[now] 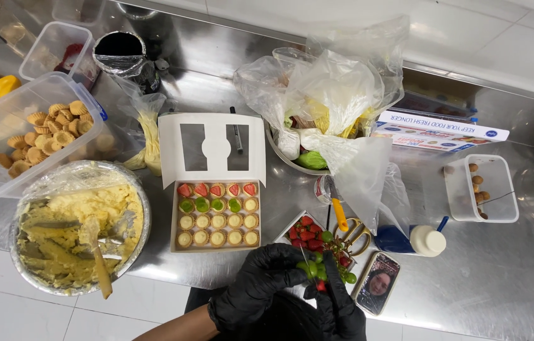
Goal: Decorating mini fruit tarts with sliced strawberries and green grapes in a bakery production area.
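Grapes (313,269), green and small, are sitting bunched between both gloved hands at the counter's (500,278) near edge. The left hand (260,284) is curling around them from the left, fingers pinching the bunch. The right hand (336,303) is coming up from below, fingertips pressed together against the fruit. Just behind, a small tray (311,235) of cut strawberries and more grapes is lying beside yellow-handled scissors (352,230). To the left, an open box (216,218) is holding rows of tartlets, the back row topped with strawberry, the next partly with green slices. A phone (378,283) is resting right of the hands. Farther left, a foil bowl (77,227) of yellow cream is holding a spatula (96,252).
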